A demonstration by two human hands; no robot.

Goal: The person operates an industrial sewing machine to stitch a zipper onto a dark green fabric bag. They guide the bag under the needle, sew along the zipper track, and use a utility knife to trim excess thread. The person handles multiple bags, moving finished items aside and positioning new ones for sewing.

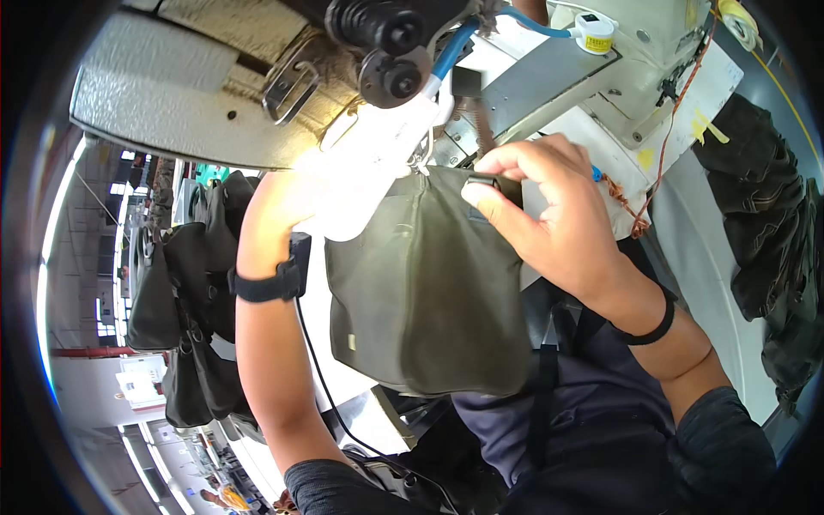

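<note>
A dark olive bag (pixel 421 292) with a centre seam hangs below the head of a sewing machine (pixel 197 94), its upper edge at the needle area. My right hand (pixel 554 202) pinches the bag's upper right edge between thumb and fingers, where a small dark tab shows. Close to the bag's upper left edge is my left hand (pixel 330 184), washed out by a bright lamp glare, so its fingers cannot be made out. A dark strap with a small box (pixel 283 273) circles my left wrist, and a black band (pixel 650 322) my right.
More dark bags (pixel 193 283) hang or lie in a pile at the left. Another heap of dark olive pieces (pixel 764 232) is at the far right. A blue air hose (pixel 451 56) runs beside the machine head, and an orange-red cord (pixel 678 129) dangles at the right.
</note>
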